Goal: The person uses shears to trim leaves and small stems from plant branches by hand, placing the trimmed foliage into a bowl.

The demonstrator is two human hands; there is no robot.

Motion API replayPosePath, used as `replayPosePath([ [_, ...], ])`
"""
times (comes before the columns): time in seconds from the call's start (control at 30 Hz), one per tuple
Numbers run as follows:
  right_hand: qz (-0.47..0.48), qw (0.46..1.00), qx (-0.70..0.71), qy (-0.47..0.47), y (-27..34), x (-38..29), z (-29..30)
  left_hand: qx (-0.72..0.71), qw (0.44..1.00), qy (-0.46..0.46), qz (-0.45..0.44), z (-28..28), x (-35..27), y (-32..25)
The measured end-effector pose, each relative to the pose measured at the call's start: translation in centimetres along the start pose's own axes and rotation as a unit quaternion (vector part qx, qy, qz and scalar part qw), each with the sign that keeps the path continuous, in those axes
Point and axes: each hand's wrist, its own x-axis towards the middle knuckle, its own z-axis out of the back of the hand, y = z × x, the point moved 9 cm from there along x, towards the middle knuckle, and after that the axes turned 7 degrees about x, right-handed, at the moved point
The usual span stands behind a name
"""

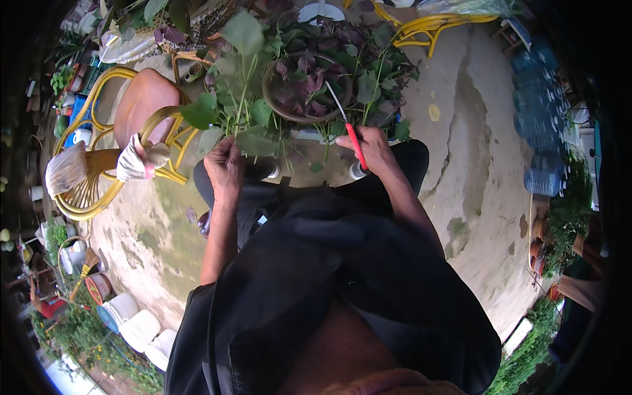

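Observation:
My left hand (224, 160) is closed around the lower end of a leafy green stem (243, 98), whose upper leaves are blurred. In my right hand (373, 150) lies a slim red-handled cutting tool (356, 146), its narrow metal blade pointing away from me; whether it is a knife or scissors I cannot tell. Beyond my hands, a round brown basin (296, 117) holds purple and green leaves (313, 81). A heap of leafy cuttings (368, 86) surrounds the basin and hides most of what supports it.
On the left stands a yellow rattan chair (111, 195) with a brown seat (148, 106) and cloths tied on it. Another yellow rattan frame (439, 22) is at the far right. Blue water bottles (538, 123) line the right side; white buckets (140, 328) stand at lower left.

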Motion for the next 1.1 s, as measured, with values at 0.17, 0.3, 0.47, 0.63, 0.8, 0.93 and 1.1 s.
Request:
replayPosePath([
  [0.17, -0.028, 0.973, 0.217, -0.068, -2.4, -3.0, 3.4, -0.160, 0.975, 0.145, 0.049, -8.3, 0.1, -5.6],
  [0.3, 0.024, 0.965, 0.226, -0.131, -2.8, -5.0, 6.2, -0.203, 0.952, 0.213, 0.084, -15.9, 1.3, -5.9],
  [0.47, 0.026, 0.959, 0.214, -0.184, -3.5, -7.2, 8.8, -0.201, 0.954, 0.210, 0.075, -24.0, 1.8, -6.7],
  [0.63, 0.086, 0.959, 0.149, -0.225, -4.5, -8.0, 10.3, -0.158, 0.965, 0.201, 0.049, -29.7, 1.6, -7.1],
  [0.8, 0.070, 0.966, 0.108, -0.224, -5.1, -8.1, 10.6, -0.065, 0.959, 0.176, 0.212, -33.7, 2.3, 1.5],
  [0.93, 0.059, 0.967, 0.108, -0.225, -6.2, -8.1, 10.3, -0.014, 0.954, 0.202, 0.223, -34.1, 2.4, 5.1],
  [1.1, 0.051, 0.968, 0.090, -0.229, -6.0, -7.8, 10.4, -0.116, 0.959, 0.191, 0.171, -33.9, 0.8, 3.9],
])
